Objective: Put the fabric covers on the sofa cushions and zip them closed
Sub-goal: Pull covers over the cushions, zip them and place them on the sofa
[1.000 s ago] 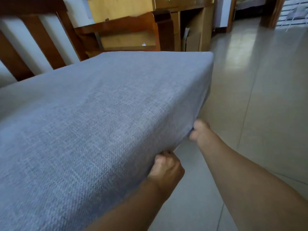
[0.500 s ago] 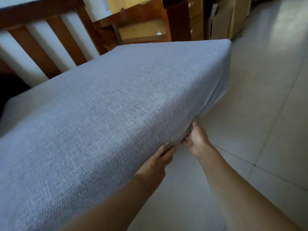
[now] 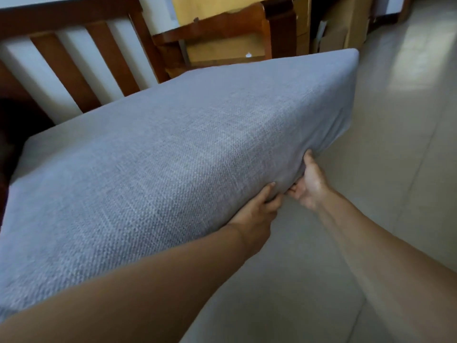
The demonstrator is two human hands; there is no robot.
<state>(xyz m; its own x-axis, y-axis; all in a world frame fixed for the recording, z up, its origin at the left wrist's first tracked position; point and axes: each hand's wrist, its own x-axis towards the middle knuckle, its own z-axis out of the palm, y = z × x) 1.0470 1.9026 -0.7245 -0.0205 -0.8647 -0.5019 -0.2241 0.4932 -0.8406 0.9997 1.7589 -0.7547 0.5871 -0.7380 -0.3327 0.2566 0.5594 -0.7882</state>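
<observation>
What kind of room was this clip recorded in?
Most likely a living room in a home: a wooden slatted sofa frame, a grey covered sofa cushion, pale tiled floor, and wooden furniture with cardboard boxes behind.

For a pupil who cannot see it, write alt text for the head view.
Both hands grip the near side of a grey covered cushion, left hand beside right hand, above a tiled floor. A slatted wooden frame stands behind.
</observation>
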